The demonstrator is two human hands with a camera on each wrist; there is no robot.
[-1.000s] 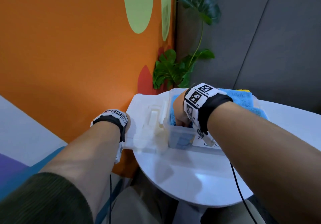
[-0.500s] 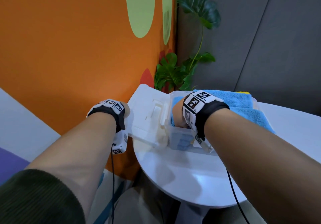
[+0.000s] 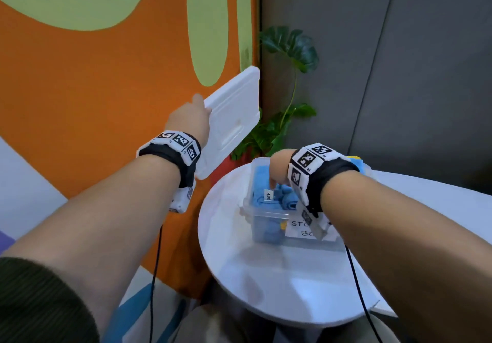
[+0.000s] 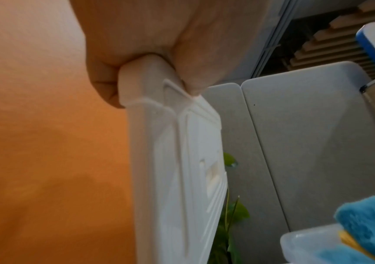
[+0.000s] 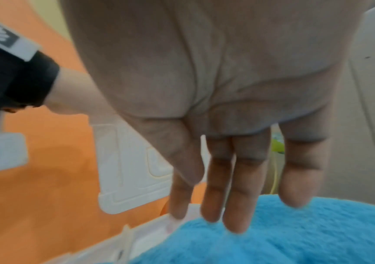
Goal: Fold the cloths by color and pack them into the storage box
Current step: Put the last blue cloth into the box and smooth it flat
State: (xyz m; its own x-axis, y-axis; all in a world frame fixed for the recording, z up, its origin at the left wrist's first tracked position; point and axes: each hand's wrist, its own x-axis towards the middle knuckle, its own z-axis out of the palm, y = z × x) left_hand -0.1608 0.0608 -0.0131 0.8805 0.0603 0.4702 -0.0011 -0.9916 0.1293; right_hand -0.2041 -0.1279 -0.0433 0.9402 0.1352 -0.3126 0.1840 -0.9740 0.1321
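The packing looks close to done and the step in hand is closing up: the left hand holds the white lid raised on edge beside the orange wall, left of the storage box and clear of it. In the left wrist view the thumb and fingers are clamped on one corner of the lid. The right hand is down in the open box, its fingers straight and slightly apart, tips pressing on the blue cloths. These fill the clear box, which sits on the round white table; a little yellow cloth shows under the blue at the rim. A potted plant stands behind.

By my reading, the next move calls for swinging the lid over the box and squaring it with the rim, then drawing the right hand out just before it seats. The pile stands near the rim, so it may need pressing flat or the lid will not close
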